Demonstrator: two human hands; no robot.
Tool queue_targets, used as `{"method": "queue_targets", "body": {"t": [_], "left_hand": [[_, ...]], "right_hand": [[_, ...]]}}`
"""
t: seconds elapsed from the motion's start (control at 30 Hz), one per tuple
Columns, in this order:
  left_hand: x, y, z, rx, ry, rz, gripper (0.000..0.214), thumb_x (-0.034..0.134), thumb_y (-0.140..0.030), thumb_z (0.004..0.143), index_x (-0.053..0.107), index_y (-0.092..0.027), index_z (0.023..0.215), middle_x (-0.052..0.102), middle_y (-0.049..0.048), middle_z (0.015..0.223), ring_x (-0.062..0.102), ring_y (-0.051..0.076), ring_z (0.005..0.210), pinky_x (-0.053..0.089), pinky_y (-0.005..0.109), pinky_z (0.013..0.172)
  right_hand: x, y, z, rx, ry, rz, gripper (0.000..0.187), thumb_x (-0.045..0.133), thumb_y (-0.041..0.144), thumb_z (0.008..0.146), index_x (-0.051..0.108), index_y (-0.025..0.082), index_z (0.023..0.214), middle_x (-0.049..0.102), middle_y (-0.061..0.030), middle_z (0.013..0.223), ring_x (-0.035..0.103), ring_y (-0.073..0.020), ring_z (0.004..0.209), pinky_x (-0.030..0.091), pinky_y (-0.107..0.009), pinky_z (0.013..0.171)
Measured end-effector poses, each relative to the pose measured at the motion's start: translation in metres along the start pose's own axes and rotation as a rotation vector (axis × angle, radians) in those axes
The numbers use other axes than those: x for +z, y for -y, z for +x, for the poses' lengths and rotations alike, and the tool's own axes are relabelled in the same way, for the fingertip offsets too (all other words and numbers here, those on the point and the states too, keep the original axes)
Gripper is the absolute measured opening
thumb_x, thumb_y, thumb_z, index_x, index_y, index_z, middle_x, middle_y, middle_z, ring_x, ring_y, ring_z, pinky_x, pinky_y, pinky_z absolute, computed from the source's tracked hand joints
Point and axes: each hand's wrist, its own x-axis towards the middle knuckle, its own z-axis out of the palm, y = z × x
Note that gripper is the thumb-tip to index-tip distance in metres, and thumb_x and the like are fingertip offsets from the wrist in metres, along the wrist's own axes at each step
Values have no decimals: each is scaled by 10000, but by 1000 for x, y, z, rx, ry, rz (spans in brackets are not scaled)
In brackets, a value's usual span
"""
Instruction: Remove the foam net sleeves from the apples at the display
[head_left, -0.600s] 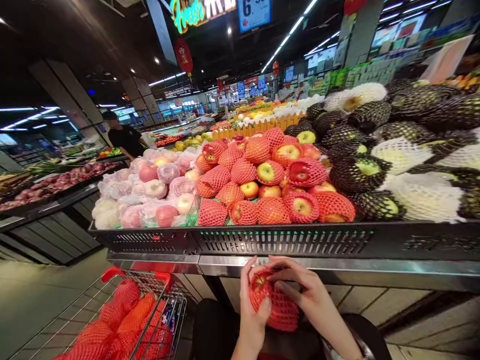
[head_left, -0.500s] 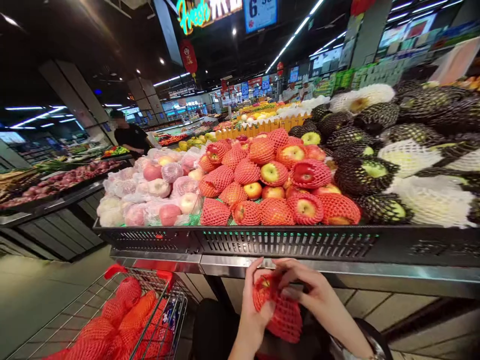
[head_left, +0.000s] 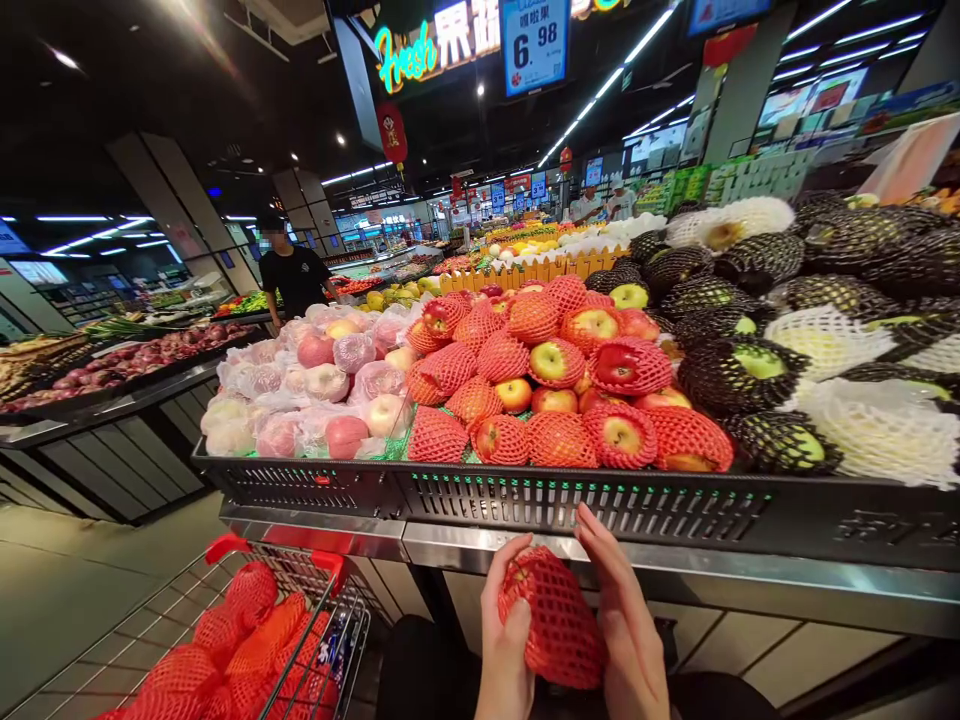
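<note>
We face a metal-edged desk (head_left: 450, 546) bearing a slatted black plastic bin (head_left: 487, 505), where round red apples in red foam nets (head_left: 504, 356) lie between film-wrapped round pink fruit (head_left: 325, 383) at left and green fruit in black foam nets (head_left: 739, 375) at right. Before it, a rounded red-netted fruit (head_left: 559, 620) sits between our left hand (head_left: 506, 635) and right hand (head_left: 626, 630); at left, a red-trimmed wire cart (head_left: 328, 566) holds round red-netted bundles (head_left: 253, 592).

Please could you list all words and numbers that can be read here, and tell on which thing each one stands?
"Fresh 果": neon sign; the rest is partly hidden.
"嘎啦果", "6.98": blue price sign; its fine print is unreadable.
Too small, blurred or cut off: red hanging sign, top-right sign, distant signs, cart packet, crate lettering.
Held fruit: no text shows.
</note>
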Motion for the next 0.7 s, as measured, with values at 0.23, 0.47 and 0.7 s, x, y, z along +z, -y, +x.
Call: {"method": "queue_targets", "body": {"t": [0.23,0.47,0.7], "left_hand": [[1,7,7,73,-83,-72,630,819,-516,661,661,-240,1204,722,92,1113,690,224,940,539,281,841],[18,8,0,92,-311,-201,604,781,-576,674,651,-224,1147,721,71,993,683,187,796,549,257,737],[13,20,-3,282,-349,-81,721,724,-687,639,538,-272,1198,653,61,1085,653,249,956,538,329,857]], "right_hand": [[20,-5,-4,69,143,-64,417,349,475,1038,542,336,1381,524,-19,1463,509,-262,1336,428,-395,1118],[26,-6,-11,69,0,137,598,462,714,907,575,331,1352,437,-41,1527,395,-354,1403,335,-492,1156],[51,2,-35,271,-51,547,718,600,651,866,393,329,1474,475,-77,1492,453,-311,1375,460,-428,1090]]}}
